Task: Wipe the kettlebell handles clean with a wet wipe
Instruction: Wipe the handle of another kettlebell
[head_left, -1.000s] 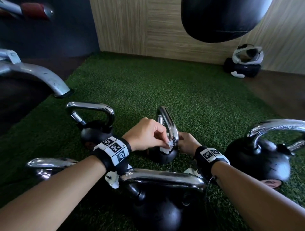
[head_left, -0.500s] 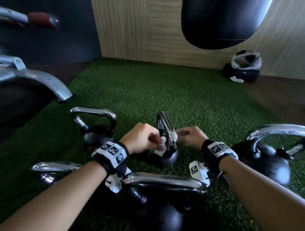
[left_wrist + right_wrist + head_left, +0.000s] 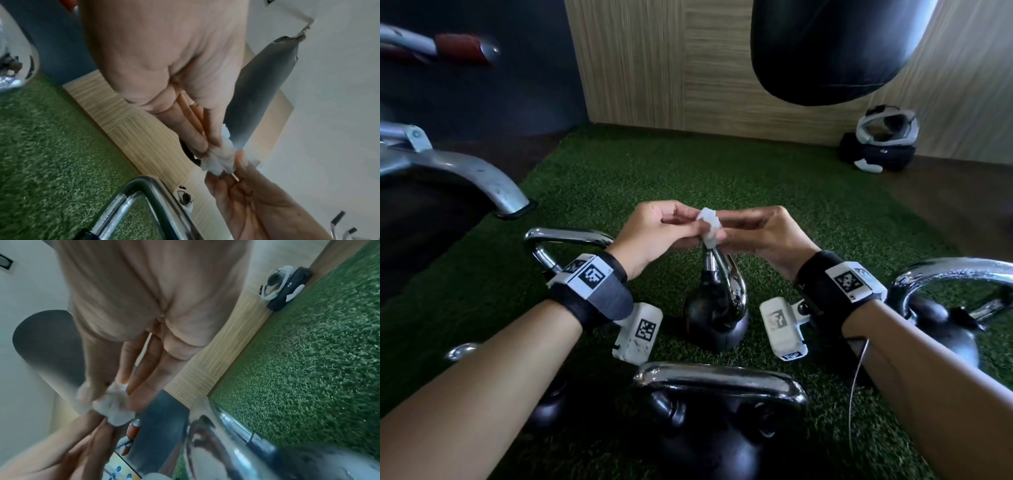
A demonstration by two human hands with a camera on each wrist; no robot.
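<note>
Crumpled white wet wipe [image 3: 709, 227], lifted off the small black kettlebell's chrome handle [image 3: 726, 275] since a second ago, now pinched above it between left hand [image 3: 654, 233] and right hand [image 3: 763, 236]; wiping paused, probably for refolding.

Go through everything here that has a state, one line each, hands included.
Left hand: pinches the wipe.
Right hand: pinches the wipe.
Wipe: bunched, held in the air above the small kettlebell.
Small kettlebell: upright on the turf, untouched.
Near kettlebell: upright, untouched.
Right kettlebell: upright, untouched.
Punching bag: hanging.
</note>
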